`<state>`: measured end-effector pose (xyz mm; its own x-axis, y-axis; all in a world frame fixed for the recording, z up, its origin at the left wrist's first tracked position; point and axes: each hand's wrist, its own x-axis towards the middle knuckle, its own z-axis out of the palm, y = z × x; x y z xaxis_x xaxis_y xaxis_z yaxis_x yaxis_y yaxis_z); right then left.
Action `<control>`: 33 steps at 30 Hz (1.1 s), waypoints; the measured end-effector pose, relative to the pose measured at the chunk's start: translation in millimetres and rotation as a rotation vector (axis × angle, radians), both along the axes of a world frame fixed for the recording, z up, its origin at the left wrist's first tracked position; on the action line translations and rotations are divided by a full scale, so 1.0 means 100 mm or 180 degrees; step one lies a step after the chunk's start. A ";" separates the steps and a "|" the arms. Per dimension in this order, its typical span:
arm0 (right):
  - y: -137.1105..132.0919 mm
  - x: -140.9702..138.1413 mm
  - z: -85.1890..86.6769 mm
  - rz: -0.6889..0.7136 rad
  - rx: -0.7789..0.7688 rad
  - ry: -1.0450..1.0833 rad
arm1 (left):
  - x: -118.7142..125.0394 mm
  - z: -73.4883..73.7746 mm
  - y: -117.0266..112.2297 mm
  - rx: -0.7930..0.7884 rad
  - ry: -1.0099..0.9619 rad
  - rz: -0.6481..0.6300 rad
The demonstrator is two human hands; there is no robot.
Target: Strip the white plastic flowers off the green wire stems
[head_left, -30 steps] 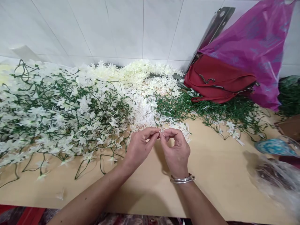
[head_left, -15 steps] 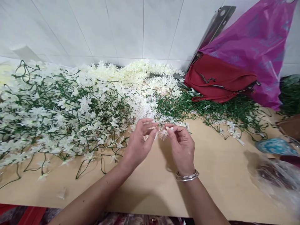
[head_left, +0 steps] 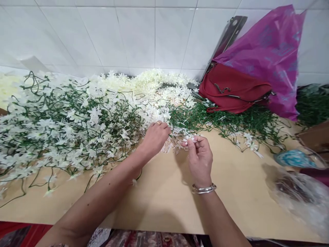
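Observation:
My right hand, with a silver bangle at the wrist, pinches a small white artificial flower between thumb and fingertips. To its left, my left hand is palm down with its fingers curled together at the edge of the loose white flower pieces. Its fingertips are hidden, so what they hold cannot be made out. Beside that hand spreads a large heap of white artificial flowers on green stems. Green stems lie bunched beyond my right hand.
Cream blossoms are piled along the tiled wall. A red bag and a purple plastic bag stand at the back right. A blue patterned item and a clear plastic bag lie on the table at right.
My left hand has turned palm down and moved slightly away from my right hand, onto the loose white pieces. My right hand keeps its pinch on the small flower. The view has shifted slightly.

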<state>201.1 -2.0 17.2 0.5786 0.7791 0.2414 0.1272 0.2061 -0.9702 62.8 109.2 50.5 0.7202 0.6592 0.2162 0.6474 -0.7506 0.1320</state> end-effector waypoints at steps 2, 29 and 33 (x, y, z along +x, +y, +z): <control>0.00 0.00 0.02 -0.0037 0.0025 0.0076 | -0.09 0.05 0.00 -0.0034 -0.0220 -0.0055; -0.01 0.01 0.13 0.0951 -0.0054 0.1481 | -0.32 0.01 -0.56 -0.2004 -0.2251 0.0114; -0.02 -0.02 0.11 0.1218 -0.0251 0.1290 | -0.29 -0.05 -0.60 -0.2140 -0.2785 0.0376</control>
<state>199.5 -4.0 28.3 0.2857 0.9583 -0.0090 -0.3286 0.0891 -0.9403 33.7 49.5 45.5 0.4188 0.8876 0.1918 0.1946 -0.2940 0.9358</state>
